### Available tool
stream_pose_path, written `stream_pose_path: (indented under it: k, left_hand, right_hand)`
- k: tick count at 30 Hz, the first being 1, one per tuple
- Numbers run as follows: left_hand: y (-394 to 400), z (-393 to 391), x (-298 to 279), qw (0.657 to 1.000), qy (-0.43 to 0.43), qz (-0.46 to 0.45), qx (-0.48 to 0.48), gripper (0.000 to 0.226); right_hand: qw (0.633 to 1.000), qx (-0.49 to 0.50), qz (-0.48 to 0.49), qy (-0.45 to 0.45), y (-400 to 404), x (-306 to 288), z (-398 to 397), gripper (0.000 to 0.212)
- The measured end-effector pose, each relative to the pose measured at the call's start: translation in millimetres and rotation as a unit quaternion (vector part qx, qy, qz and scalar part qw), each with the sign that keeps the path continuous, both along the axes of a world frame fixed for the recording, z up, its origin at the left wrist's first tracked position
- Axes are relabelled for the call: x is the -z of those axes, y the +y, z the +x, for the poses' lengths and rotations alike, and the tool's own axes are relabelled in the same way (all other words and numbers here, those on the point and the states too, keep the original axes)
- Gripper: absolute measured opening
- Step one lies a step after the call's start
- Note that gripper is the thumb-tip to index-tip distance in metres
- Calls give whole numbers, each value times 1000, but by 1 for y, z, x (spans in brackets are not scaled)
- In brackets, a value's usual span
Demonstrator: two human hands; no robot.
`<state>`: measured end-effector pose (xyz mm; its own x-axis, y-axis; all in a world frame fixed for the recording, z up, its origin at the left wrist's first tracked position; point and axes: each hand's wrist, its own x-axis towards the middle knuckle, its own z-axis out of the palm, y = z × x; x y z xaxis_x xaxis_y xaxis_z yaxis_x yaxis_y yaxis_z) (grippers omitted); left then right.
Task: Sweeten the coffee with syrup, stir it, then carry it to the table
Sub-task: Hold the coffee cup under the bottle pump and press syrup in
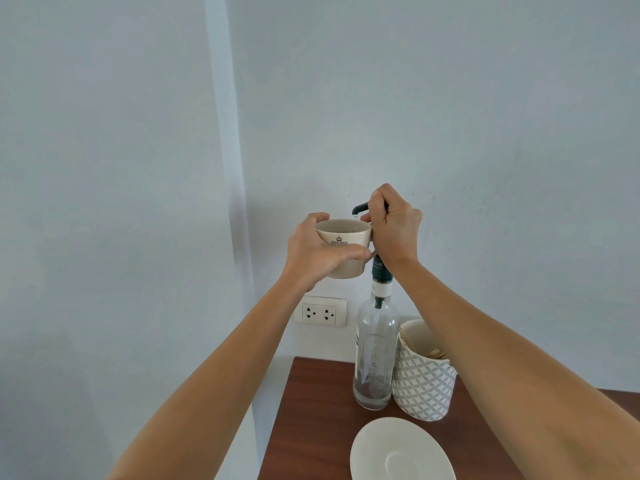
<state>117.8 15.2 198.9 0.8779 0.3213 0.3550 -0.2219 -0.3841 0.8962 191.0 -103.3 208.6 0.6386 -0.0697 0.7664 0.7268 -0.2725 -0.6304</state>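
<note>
Left hand (317, 252) grasps cup (343, 249), raised under dark pump spout (360, 207). Right hand (394, 225) clenched over pump atop clear syrup bottle (375, 355) on wooden counter (311, 410). Saucer (398, 452) near; patterned holder (424, 379) beside bottle.

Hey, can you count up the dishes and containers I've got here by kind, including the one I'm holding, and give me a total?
Coffee cups: 1, the cream cup, held up in the left hand
Saucers: 1, the white saucer on the wooden counter
Syrup bottles: 1, the clear pump bottle, right hand on its pump
Patterned holders: 1, the grey-and-white holder beside the bottle
Total: 4
</note>
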Motion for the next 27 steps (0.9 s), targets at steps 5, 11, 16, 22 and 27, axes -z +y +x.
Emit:
stream_pose_path:
  k: [5,11,16,22,27]
  left_hand:
    - [-1,-3,0,1000,2,2,-7,106]
    - [0,-5,0,1000,6,7,-3,101]
    - [-4,-4,-4,1000,2,12,-2,97]
    - [-3,-2,-3,1000,1,7,-4,100]
    - [-4,-3,-6,1000,2,12,-6,101]
  right_hand:
    - [1000,5,-24,-3,1,1,-1,21]
    - [1000,-8,-17,6,-2,-2,-8,25]
    - [1000,-11,-2,18,-5,-7,-12,29]
    - [1000,-15,-9,3,-3,-6,-12,27]
    - [1000,-10,-11,-2,-3,-5,-10,29]
